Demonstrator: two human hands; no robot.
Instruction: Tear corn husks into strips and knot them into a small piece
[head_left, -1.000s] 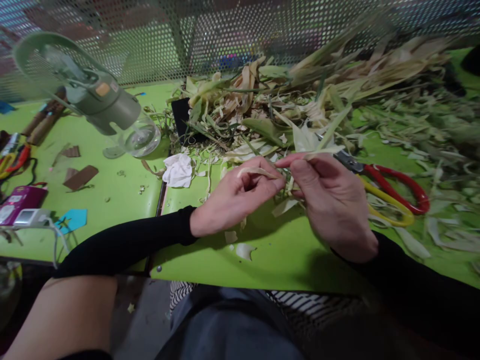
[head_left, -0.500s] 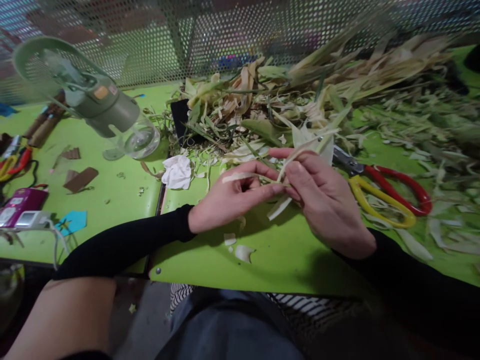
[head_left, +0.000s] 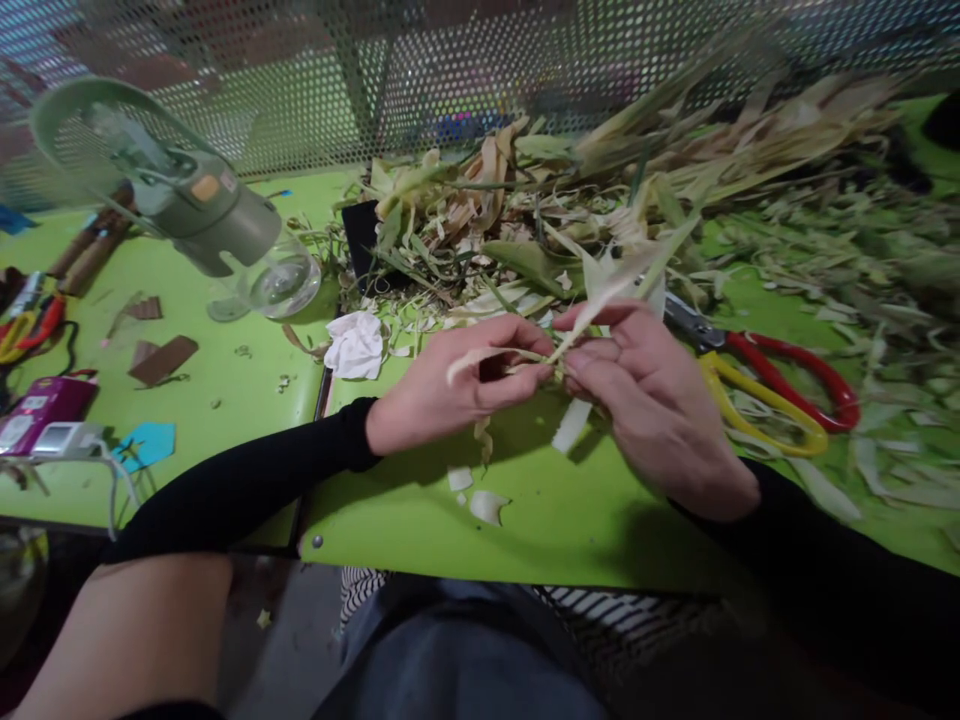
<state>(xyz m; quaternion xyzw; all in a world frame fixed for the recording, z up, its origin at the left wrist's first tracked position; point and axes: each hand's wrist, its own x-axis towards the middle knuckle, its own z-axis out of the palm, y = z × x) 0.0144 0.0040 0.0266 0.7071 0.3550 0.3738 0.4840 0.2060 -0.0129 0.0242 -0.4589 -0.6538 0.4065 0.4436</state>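
Note:
Pale corn husk strips run between my two hands above the green table. My left hand pinches the strips between thumb and fingers, and one strip end curls back over it. Just to the right, my right hand grips the husk strips with bent fingers, its fingertips close to the left ones. A wide pale piece of husk shows behind the right hand, and a short flat end hangs below it. Scissors with red and yellow handles lie right of my right hand, blades partly behind it.
A heap of corn husks covers the back, with shreds spread right. Left stand a green-lidded bottle and a crumpled tissue. A dark phone-like slab leans in the heap. A purple box lies far left. Metal mesh rises behind.
My right fingers have shifted slightly and the strip they hold now points up to the right. The left hand has moved a little left. A curled strip now hangs below it.

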